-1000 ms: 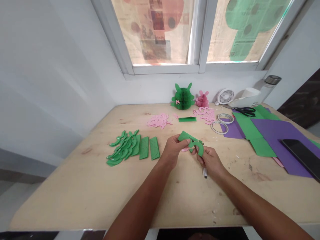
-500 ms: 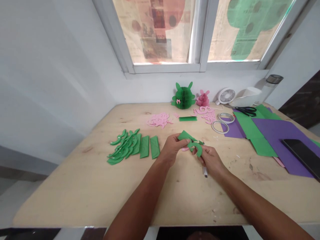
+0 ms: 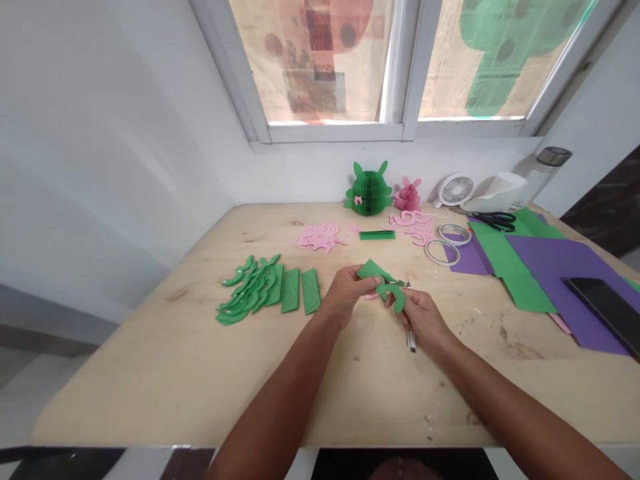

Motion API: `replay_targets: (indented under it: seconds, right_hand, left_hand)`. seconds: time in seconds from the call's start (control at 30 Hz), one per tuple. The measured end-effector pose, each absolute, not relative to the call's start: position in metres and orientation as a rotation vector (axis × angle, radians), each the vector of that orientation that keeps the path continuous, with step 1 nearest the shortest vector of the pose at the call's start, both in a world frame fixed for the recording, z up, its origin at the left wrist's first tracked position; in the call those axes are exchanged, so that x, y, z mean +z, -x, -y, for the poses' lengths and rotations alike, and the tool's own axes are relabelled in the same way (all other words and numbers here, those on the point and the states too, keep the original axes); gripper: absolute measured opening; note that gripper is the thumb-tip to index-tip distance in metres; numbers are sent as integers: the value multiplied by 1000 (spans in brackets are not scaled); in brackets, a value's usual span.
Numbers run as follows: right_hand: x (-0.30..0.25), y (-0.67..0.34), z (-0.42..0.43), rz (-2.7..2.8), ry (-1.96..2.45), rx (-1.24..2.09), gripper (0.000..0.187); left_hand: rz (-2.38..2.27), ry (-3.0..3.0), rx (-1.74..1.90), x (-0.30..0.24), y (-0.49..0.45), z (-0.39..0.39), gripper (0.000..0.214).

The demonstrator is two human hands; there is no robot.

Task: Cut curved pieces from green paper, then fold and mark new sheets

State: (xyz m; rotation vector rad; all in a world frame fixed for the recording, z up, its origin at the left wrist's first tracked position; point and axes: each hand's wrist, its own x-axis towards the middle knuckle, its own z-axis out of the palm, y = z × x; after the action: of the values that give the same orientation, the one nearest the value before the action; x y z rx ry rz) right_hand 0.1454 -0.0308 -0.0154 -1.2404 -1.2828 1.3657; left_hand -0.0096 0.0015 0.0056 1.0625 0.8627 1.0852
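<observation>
My left hand (image 3: 349, 291) pinches a folded piece of green paper (image 3: 371, 269) between thumb and fingers, just above the middle of the table. From it a curved, partly cut green strip (image 3: 397, 297) bends round toward my right hand (image 3: 424, 319). The closed fingers of that hand meet the paper's right side; part of their grip is hidden behind the strip. A white pen with a dark end (image 3: 411, 341) lies on the table, partly behind my right hand. Under the green paper, a small pink paper piece (image 3: 371, 296) peeks out.
Left are cut green curved pieces (image 3: 245, 293) and green rectangles (image 3: 311, 291). Pink cutouts (image 3: 321, 238), a green honeycomb figure (image 3: 369, 193) and a pink one (image 3: 408, 196) stand behind. Tape rolls (image 3: 442, 253), black scissors (image 3: 494, 221), purple paper (image 3: 555, 267) and a phone (image 3: 607, 308) lie right.
The camera view has shifted slightly. Both hands and the green paper between them stay in almost the same place.
</observation>
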Motion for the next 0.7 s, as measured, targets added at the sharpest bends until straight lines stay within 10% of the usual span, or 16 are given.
replay_targets:
  seconds: [0.7]
  right_hand:
    - [-13,-145,32,1268,1245,1383,32]
  left_hand:
    - [-860,-1084,1062,4,10,-3,21]
